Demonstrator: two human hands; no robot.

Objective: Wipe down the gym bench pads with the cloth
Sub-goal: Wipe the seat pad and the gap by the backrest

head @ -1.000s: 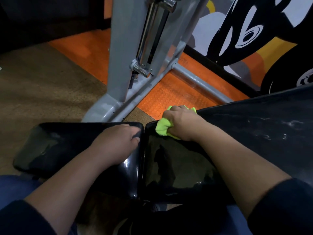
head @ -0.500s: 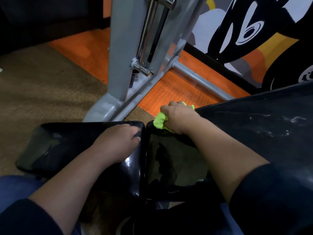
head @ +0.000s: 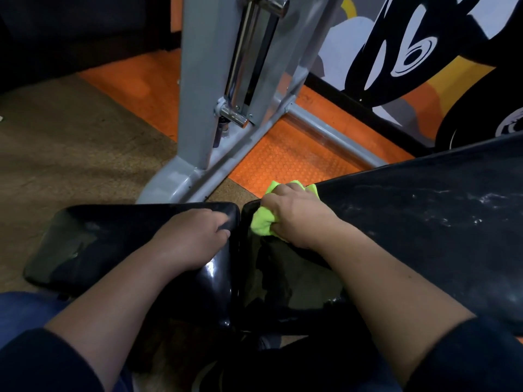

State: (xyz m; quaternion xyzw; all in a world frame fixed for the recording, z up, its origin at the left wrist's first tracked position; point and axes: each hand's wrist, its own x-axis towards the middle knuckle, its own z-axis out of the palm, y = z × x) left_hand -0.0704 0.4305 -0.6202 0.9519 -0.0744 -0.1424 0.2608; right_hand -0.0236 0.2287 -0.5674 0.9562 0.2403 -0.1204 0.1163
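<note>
Two glossy black bench pads lie side by side with a narrow gap between them: a seat pad (head: 93,244) on the left and a long back pad (head: 424,222) rising to the right. My right hand (head: 300,213) grips a bunched lime-green cloth (head: 261,223) and presses it on the near-left corner of the back pad, beside the gap. My left hand (head: 195,236) rests on the seat pad's right end, its fingers curled over the far right corner. The back pad shows whitish smears further right.
A grey machine frame (head: 203,131) with a chrome rod (head: 243,66) stands just behind the pads on orange studded matting (head: 285,162). Brown carpet (head: 70,142) spreads to the left. A painted wall panel (head: 410,52) closes off the back right.
My right hand slid the cloth towards the pad's far edge, then back a little nearer and towards the gap. The left hand stayed where it was.
</note>
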